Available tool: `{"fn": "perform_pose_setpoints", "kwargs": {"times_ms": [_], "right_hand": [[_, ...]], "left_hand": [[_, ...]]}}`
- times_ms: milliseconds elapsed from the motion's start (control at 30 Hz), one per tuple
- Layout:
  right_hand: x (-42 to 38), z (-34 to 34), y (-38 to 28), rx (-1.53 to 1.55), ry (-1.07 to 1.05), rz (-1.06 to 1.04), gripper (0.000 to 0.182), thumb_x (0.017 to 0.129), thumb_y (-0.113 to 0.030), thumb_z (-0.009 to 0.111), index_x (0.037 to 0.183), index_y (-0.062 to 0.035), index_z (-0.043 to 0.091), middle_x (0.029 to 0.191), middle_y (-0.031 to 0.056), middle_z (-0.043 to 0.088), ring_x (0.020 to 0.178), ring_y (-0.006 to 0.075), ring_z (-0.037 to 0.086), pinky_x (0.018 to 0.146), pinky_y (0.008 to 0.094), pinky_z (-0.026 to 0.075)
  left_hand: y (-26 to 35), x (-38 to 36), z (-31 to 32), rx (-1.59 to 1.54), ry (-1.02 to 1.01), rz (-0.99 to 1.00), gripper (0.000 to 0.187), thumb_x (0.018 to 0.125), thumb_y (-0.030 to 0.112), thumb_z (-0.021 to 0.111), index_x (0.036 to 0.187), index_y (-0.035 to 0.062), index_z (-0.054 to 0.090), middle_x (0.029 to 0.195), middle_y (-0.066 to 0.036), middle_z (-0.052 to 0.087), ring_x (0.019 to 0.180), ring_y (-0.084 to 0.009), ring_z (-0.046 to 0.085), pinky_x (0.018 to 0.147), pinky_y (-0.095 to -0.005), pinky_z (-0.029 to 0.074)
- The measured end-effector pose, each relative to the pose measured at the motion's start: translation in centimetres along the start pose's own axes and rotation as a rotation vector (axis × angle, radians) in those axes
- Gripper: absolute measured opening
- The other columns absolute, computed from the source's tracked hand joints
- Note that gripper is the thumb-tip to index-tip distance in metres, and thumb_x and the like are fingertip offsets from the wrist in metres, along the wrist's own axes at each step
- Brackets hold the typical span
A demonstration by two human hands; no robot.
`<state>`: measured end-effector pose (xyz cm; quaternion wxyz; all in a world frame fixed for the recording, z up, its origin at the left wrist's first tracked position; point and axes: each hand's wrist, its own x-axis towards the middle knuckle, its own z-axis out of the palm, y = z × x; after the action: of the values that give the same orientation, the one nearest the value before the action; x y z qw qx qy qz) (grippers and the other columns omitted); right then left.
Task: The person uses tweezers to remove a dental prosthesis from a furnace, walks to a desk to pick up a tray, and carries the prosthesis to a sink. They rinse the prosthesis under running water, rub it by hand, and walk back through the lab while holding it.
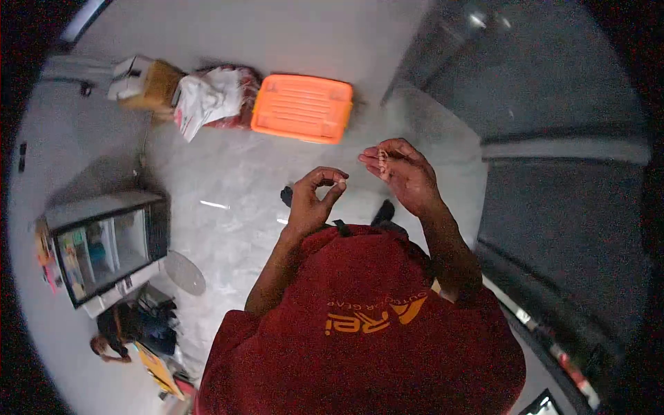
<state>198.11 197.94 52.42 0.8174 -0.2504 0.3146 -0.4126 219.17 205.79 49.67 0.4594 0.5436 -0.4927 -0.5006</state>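
In front of my red shirt [373, 297], both hands are raised over the pale floor. My left hand [315, 197] has its thumb and index finger pinched on a tiny pale piece [342, 181] too small to name. To its right, my right hand [408, 173] is turned palm up with a small ring-shaped or beaded pale item [383, 164] lying against the fingers. What that item is cannot be made out. The two hands are apart.
An orange lidded box [303, 107] lies on the floor ahead, beside white and dark red bags [211, 97] and a cardboard box [158, 84]. At the left stand a glass-door cooler [107, 249] and a round grey disc [185, 272]. Another person [131, 325] is at the lower left.
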Motion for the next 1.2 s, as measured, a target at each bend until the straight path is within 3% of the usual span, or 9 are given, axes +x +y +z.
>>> {"fn": "perform_pose_setpoints", "kwargs": {"times_ms": [167,267,400,633,733,767,1000,1033,1200], "right_hand": [[6.4,12.2,7.7,-0.090,0.053,0.062,0.022,0.093,-0.003,0.057,0.115,-0.0020,0.055,0.113,0.0150,0.062,0.119,0.0339,0.059,0.103,0.0448,0.046],[11.5,16.8,13.1,0.081,-0.089,0.093,0.022,0.094,-0.001,0.056,0.116,-0.0047,0.056,0.112,0.0121,0.062,0.114,0.0284,0.060,0.099,0.0413,0.048],[16.5,24.2,17.4,0.002,-0.044,0.109,0.022,0.094,0.002,0.057,0.115,-0.0059,0.056,0.116,0.0117,0.062,0.108,0.0209,0.060,0.096,0.0393,0.049],[21.9,28.9,22.5,-0.239,-0.245,0.013,0.016,0.096,0.000,0.057,0.112,-0.0025,0.056,0.121,0.0162,0.063,0.100,0.0187,0.064,0.092,0.0377,0.052],[23.9,30.4,24.6,-0.363,-0.276,-0.008,0.014,0.096,0.001,0.058,0.109,0.0013,0.057,0.116,0.0174,0.066,0.098,0.0187,0.066,0.092,0.0346,0.053],[25.2,31.2,25.0,-0.398,-0.305,-0.004,0.013,0.095,0.002,0.059,0.108,0.0017,0.058,0.114,0.0171,0.067,0.099,0.0190,0.066,0.093,0.0346,0.053],[35.1,36.7,26.8,-0.614,-0.501,0.047,0.015,0.092,0.000,0.064,0.106,-0.0001,0.058,0.113,0.0151,0.068,0.103,0.0203,0.065,0.095,0.0346,0.051],[36.4,37.5,27.0,-0.617,-0.520,0.046,0.014,0.092,-0.001,0.065,0.104,0.0001,0.058,0.113,0.0150,0.069,0.102,0.0201,0.066,0.094,0.0337,0.051],[43.1,41.1,26.8,-0.581,-0.596,0.135,0.015,0.092,-0.002,0.065,0.104,-0.0008,0.056,0.113,0.0159,0.068,0.106,0.0207,0.065,0.097,0.0360,0.050]], "left_hand": [[-0.1,-1.2,-14.4,-0.007,0.096,0.026,0.008,0.088,0.004,0.070,0.095,0.0026,0.066,0.101,-0.009,0.071,0.096,-0.0180,0.067,0.087,-0.0335,0.052],[0.6,-1.9,-23.4,0.044,0.134,0.039,0.008,0.087,0.003,0.070,0.094,0.0028,0.066,0.101,-0.009,0.070,0.094,-0.0186,0.067,0.085,-0.0338,0.052],[0.7,-1.7,-32.6,0.069,0.208,0.008,0.008,0.087,0.004,0.071,0.094,0.0029,0.066,0.102,-0.009,0.070,0.093,-0.0184,0.067,0.084,-0.0336,0.052],[-2.6,-1.0,-37.3,-0.164,0.426,0.003,0.009,0.089,0.002,0.069,0.097,0.0009,0.065,0.108,-0.009,0.070,0.094,-0.0118,0.064,0.085,-0.0284,0.050],[-4.2,-1.2,-38.6,-0.222,0.524,0.065,0.010,0.090,0.001,0.068,0.099,-0.0013,0.064,0.110,-0.010,0.069,0.095,-0.0124,0.065,0.084,-0.0287,0.051],[-4.2,-1.1,-39.6,-0.281,0.510,0.010,0.011,0.093,0.002,0.065,0.103,-0.0017,0.062,0.118,-0.016,0.067,0.104,-0.0182,0.065,0.093,-0.0344,0.053],[-2.6,2.3,-47.1,-0.397,0.659,-0.123,0.012,0.096,0.001,0.060,0.106,-0.0055,0.059,0.114,-0.020,0.067,0.107,-0.0240,0.066,0.092,-0.0369,0.056],[-2.7,3.4,-47.9,-0.473,0.727,-0.015,0.016,0.095,0.002,0.063,0.109,-0.0062,0.062,0.105,-0.014,0.071,0.099,-0.0178,0.068,0.088,-0.0317,0.055],[-3.2,7.5,-52.7,-0.335,0.756,-0.030,0.018,0.095,0.003,0.064,0.110,-0.0062,0.062,0.106,-0.013,0.071,0.098,-0.0160,0.067,0.091,-0.0316,0.054]]}}
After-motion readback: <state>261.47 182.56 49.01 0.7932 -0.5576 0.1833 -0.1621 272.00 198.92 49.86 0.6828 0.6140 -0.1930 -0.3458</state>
